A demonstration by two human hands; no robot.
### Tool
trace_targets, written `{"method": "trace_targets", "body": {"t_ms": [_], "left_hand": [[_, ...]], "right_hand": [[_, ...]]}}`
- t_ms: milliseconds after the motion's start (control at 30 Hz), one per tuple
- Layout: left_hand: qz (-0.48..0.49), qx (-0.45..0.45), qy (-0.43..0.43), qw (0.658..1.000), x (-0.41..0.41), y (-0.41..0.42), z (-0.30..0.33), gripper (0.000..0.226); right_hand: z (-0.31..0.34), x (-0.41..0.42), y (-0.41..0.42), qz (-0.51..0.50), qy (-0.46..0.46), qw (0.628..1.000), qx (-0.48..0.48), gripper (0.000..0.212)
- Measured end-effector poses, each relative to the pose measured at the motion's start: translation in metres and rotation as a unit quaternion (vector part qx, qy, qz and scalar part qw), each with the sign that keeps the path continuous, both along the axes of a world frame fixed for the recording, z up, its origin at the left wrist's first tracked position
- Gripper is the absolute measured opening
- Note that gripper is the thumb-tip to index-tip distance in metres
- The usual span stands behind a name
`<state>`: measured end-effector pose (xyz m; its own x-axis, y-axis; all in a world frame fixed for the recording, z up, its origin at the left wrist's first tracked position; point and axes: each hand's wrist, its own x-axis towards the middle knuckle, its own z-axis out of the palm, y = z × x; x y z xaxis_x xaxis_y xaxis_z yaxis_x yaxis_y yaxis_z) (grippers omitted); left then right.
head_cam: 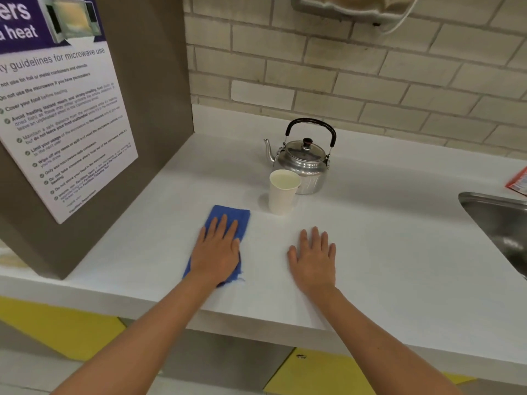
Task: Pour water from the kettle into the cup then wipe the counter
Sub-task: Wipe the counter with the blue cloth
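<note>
A silver kettle (302, 161) with a black handle stands upright on the white counter (385, 238), spout pointing left. Just in front of it stands a white paper cup (282, 192), touching or nearly touching the kettle. A folded blue cloth (228, 218) lies flat on the counter left of the cup. My left hand (217, 249) rests palm down on the cloth, fingers spread and flat. Palm down on the bare counter to the right lies my right hand (313, 258), holding nothing.
A brown panel with a microwave guidelines poster (62, 109) walls off the left side. A steel sink (502, 223) is set in the counter at the right, with a red packet (519, 182) behind it. A brick wall runs along the back.
</note>
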<state>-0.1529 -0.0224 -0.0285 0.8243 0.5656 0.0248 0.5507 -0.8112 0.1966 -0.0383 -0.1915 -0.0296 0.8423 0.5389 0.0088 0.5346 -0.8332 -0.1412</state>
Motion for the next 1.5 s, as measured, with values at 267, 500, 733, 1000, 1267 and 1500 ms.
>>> {"method": "trace_targets", "body": {"t_ms": [267, 500, 733, 1000, 1267, 1500], "left_hand": [[-0.022, -0.009, -0.012, 1.0, 0.038, -0.048, -0.003, 0.052], [-0.021, -0.087, -0.057, 0.994, 0.045, -0.106, 0.001, 0.052], [0.092, -0.259, -0.23, 0.934, 0.035, -0.006, 0.034, 0.046], [0.062, -0.076, -0.072, 0.993, 0.031, 0.018, 0.003, 0.049], [0.052, -0.054, -0.039, 0.996, 0.03, 0.021, 0.0, 0.049], [0.05, -0.052, -0.029, 0.997, 0.032, 0.02, -0.004, 0.051]], "right_hand": [[0.001, -0.001, 0.003, -0.002, 0.005, 1.0, 0.012, 0.058], [0.028, 0.009, -0.003, -0.008, 0.127, 0.968, 0.218, 0.047], [0.04, -0.033, 0.023, 0.138, 0.091, 0.96, 0.227, 0.043], [0.007, -0.036, 0.049, 0.155, 0.066, 0.985, 0.049, 0.057], [0.003, 0.034, -0.007, 0.108, 0.018, 0.993, 0.038, 0.054], [0.012, 0.085, 0.022, 0.013, 0.035, 0.999, -0.013, 0.056]]}}
